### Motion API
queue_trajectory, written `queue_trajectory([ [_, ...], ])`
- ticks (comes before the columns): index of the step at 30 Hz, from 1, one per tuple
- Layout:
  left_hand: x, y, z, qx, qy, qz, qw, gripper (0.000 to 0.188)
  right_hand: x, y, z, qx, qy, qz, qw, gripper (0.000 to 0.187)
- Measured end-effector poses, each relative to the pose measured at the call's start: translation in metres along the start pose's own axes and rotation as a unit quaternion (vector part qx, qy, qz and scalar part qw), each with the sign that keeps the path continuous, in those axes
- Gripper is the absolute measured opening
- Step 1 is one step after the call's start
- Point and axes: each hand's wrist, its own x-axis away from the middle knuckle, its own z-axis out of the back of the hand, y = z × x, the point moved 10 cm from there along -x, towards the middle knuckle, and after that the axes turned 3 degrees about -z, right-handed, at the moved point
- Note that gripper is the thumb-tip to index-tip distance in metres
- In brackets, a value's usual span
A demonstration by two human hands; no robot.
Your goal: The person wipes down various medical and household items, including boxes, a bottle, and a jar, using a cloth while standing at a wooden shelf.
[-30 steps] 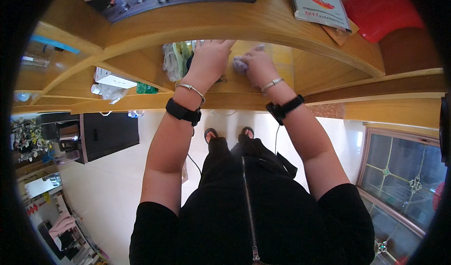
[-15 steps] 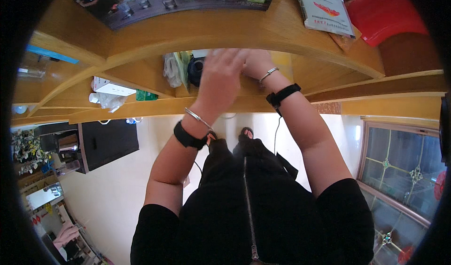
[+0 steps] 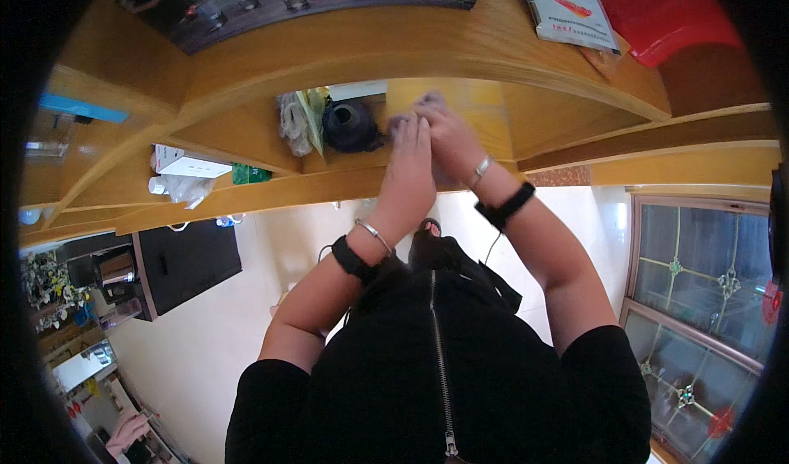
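Note:
Within the lower shelf opening, my left hand (image 3: pixel 411 164) and my right hand (image 3: pixel 450 138) meet, fingers pressed together. Bits of a greyish-purple cloth (image 3: pixel 430 100) stick out around the fingers, so both hands seem closed on it; most of it is hidden and slightly blurred. Just left of my hands stands a dark, round pot (image 3: pixel 350 127) with an open top, apart from my fingers. Against its left side are a yellow-green packet (image 3: pixel 315 119) and a clear plastic bag (image 3: pixel 294 127). A white box (image 3: pixel 358 91) lies behind the pot.
Above my hands runs the curved wooden shelf edge (image 3: pixel 378 65). On the upper shelf are a printed cups box (image 3: pixel 304 4), a white packet (image 3: pixel 567 10) and a red object (image 3: pixel 670 16). A white box (image 3: pixel 191 161) sits in the left compartment. A glazed door (image 3: pixel 699 275) stands right.
My hands have shifted right and a little nearer to me, away from the pot, which now shows fully. The cloth has come into view between my fingers.

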Motion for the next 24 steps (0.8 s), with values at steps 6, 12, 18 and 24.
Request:
queue_trajectory([
  [6,-0.039,-0.030,-0.024,0.001,-0.015,0.059,0.998,0.066,-0.045,0.072,-0.042,0.045,-0.092,-0.134,0.986,0.023],
  [12,-0.043,-0.026,-0.045,-0.023,-0.054,0.032,0.998,0.067,-0.013,0.120,-0.050,0.183,-0.180,-0.299,0.919,0.022],
  [18,-0.031,-0.009,-0.058,0.003,-0.077,0.021,0.997,0.063,0.004,0.126,-0.002,0.244,-0.054,-0.317,0.915,0.027],
  [24,-0.020,0.010,-0.053,0.030,-0.066,-0.008,0.997,0.061,0.034,0.115,0.014,0.167,-0.057,-0.331,0.927,0.028],
])
